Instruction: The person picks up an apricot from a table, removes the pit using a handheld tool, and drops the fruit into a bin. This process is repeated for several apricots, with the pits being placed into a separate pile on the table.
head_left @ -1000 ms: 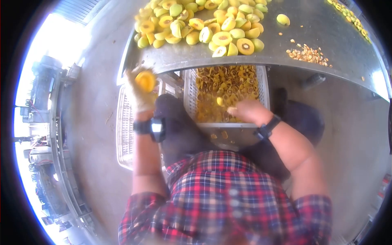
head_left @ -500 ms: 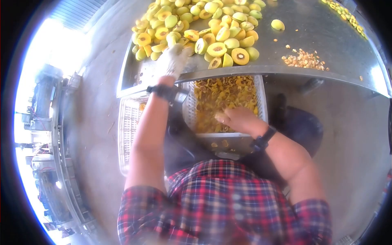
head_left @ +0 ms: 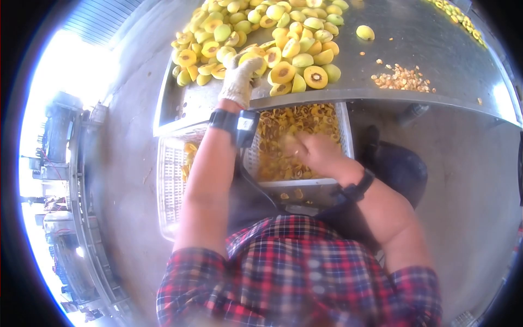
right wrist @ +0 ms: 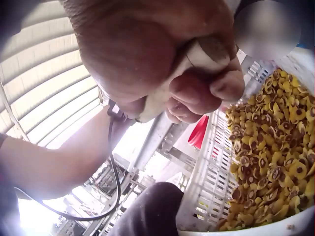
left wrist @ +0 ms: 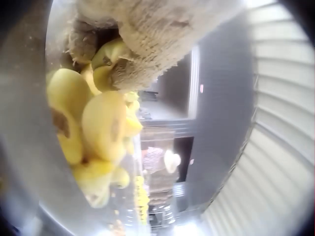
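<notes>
The left hand (head_left: 238,82), in a pale knit glove, reaches over the near edge of a fruit pile (head_left: 294,46) on the metal table. Its fingers curl round a yellow-green fruit half (left wrist: 109,53), partly hidden by the glove in the left wrist view. Cut halves (left wrist: 104,123) lie just beside them. Above the crate of cored-out yellow pieces (head_left: 302,122), the bare right hand (head_left: 327,158) is held with bent fingers. Up close, that hand (right wrist: 162,54) grips a pale, stick-like object (right wrist: 160,98); its far end cannot be made out.
A white basket (head_left: 170,188) with some yellow pieces stands left of the person's legs. On the metal table (head_left: 436,60) lie a small heap of pits (head_left: 403,79) and a single fruit (head_left: 365,32). The crate's white rim (head_left: 348,131) sits below the table edge.
The left hand went from beside the left basket, where it held a hollow yellow half, to the fruit pile, and now grips another half. The right hand stays over the crate, shifting slightly.
</notes>
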### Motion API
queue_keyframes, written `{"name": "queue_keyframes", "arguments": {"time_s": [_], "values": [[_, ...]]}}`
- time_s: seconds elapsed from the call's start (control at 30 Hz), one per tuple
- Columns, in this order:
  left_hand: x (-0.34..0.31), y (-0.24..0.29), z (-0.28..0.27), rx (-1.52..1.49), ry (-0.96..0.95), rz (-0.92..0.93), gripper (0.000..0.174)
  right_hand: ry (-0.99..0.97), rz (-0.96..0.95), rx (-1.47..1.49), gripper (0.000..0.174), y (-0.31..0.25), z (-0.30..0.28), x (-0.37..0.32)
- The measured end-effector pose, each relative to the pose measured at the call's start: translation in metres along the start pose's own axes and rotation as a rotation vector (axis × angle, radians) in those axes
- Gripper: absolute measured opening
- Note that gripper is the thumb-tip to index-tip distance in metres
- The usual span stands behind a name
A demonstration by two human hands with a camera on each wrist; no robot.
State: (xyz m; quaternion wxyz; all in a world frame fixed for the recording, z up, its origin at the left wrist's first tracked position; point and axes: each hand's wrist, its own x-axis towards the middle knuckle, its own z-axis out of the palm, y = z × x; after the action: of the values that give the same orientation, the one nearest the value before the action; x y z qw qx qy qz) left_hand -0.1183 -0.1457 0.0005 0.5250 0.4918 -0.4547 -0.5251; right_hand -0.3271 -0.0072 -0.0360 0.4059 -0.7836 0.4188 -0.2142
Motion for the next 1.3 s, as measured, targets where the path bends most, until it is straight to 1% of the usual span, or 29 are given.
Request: {"name": "queue_keyframes", "arguments": {"time_s": [0.03,0.07,0.1,0.13,0.17,0.2,0.27,0.3,0.33,0.4,0.43,0.47,0.53,0.67,0.73,0.77,0.8,0.83,0.87,0.97,1.0,1.03,1.07,1.13,1.17,1.2,1.23,1.27,1.3], "values": [[-0.003,-0.007,-0.005,-0.268,-0.108,0.013,0.033,0.083,-0.039,0.033,0.045,-0.003,-0.005,-0.001],[-0.014,-0.002,-0.002,-0.268,-0.102,0.012,0.033,0.165,-0.079,0.066,0.042,-0.006,-0.009,0.000],[-0.033,0.007,0.008,-0.530,-0.107,-0.057,0.032,0.158,-0.078,0.068,0.042,-0.006,-0.010,0.002],[-0.047,0.011,0.016,-0.793,-0.110,-0.127,0.031,0.211,-0.080,0.084,0.040,-0.006,-0.011,0.003],[-0.052,0.009,0.022,-0.900,-0.075,-0.125,0.038,0.268,-0.080,0.099,0.038,-0.005,-0.012,0.005],[-0.057,0.006,0.024,-0.901,-0.074,-0.131,0.038,0.267,-0.075,0.100,0.038,-0.005,-0.012,0.008],[-0.072,0.000,0.027,-0.679,-0.079,-0.094,0.047,0.375,-0.128,0.098,0.037,-0.005,-0.010,0.011],[-0.079,0.003,0.031,-0.625,-0.105,-0.134,0.054,0.371,-0.122,0.096,0.037,-0.005,-0.010,0.011],[-0.083,-0.001,0.031,-0.630,-0.103,-0.139,0.054,0.379,-0.135,0.101,0.038,-0.007,-0.011,0.011],[-0.093,-0.002,0.036,-0.490,-0.218,-0.055,0.053,0.382,-0.144,0.108,0.038,-0.008,-0.009,0.011],[-0.100,-0.003,0.042,-0.668,-0.085,-0.184,0.052,0.373,-0.112,0.084,0.038,-0.008,-0.009,0.011],[-0.105,0.001,0.048,-0.670,-0.085,-0.187,0.052,0.364,-0.081,0.060,0.038,-0.007,-0.009,0.010],[-0.112,0.005,0.053,-0.676,0.044,-0.260,0.047,0.346,-0.059,0.059,0.039,-0.007,-0.008,0.010],[-0.117,-0.001,0.059,-0.720,0.075,-0.232,0.042,0.313,0.007,0.023,0.042,-0.003,-0.001,0.009],[-0.124,0.011,0.065,-0.573,0.182,-0.241,0.038,0.282,0.024,0.051,0.043,0.000,0.003,0.011],[-0.123,0.007,0.063,-0.573,0.182,-0.243,0.038,0.252,0.037,0.077,0.043,-0.001,0.004,0.011],[-0.122,0.000,0.059,-0.470,0.157,-0.166,0.036,0.251,0.040,0.078,0.043,-0.003,0.005,0.010],[-0.121,-0.003,0.057,-0.366,0.130,-0.086,0.035,0.231,0.002,0.165,0.043,-0.006,0.004,0.009],[-0.121,-0.002,0.057,-0.367,0.130,-0.088,0.035,0.210,-0.035,0.251,0.043,-0.009,0.002,0.008],[-0.122,-0.001,0.055,-0.334,0.102,-0.059,0.034,0.169,-0.066,0.326,0.044,-0.009,0.002,0.007],[-0.121,0.000,0.052,-0.195,0.033,0.011,0.034,0.168,-0.066,0.328,0.044,-0.008,0.002,0.007],[-0.119,0.000,0.049,-0.057,-0.036,0.082,0.034,0.087,-0.016,0.421,0.043,-0.006,0.001,0.007],[-0.118,0.002,0.046,-0.057,-0.035,0.081,0.034,0.006,0.035,0.513,0.044,-0.006,0.000,0.007],[-0.117,0.007,0.040,-0.003,-0.216,0.070,0.036,-0.045,0.070,0.598,0.044,-0.011,-0.003,0.004],[-0.117,0.008,0.037,-0.003,-0.214,0.068,0.036,-0.092,0.105,0.681,0.045,-0.012,-0.004,0.002],[-0.116,0.009,0.035,0.054,-0.272,0.063,0.036,-0.092,0.105,0.681,0.045,-0.008,-0.003,0.002],[-0.114,0.010,0.034,0.112,-0.330,0.058,0.036,-0.077,-0.137,0.548,0.046,-0.001,-0.001,0.002],[-0.113,0.009,0.034,0.110,-0.330,0.058,0.036,-0.063,-0.375,0.409,0.048,-0.002,-0.002,0.001],[-0.112,0.007,0.033,0.116,-0.346,0.084,0.037,-0.064,-0.373,0.408,0.048,-0.004,-0.004,0.000]]}}
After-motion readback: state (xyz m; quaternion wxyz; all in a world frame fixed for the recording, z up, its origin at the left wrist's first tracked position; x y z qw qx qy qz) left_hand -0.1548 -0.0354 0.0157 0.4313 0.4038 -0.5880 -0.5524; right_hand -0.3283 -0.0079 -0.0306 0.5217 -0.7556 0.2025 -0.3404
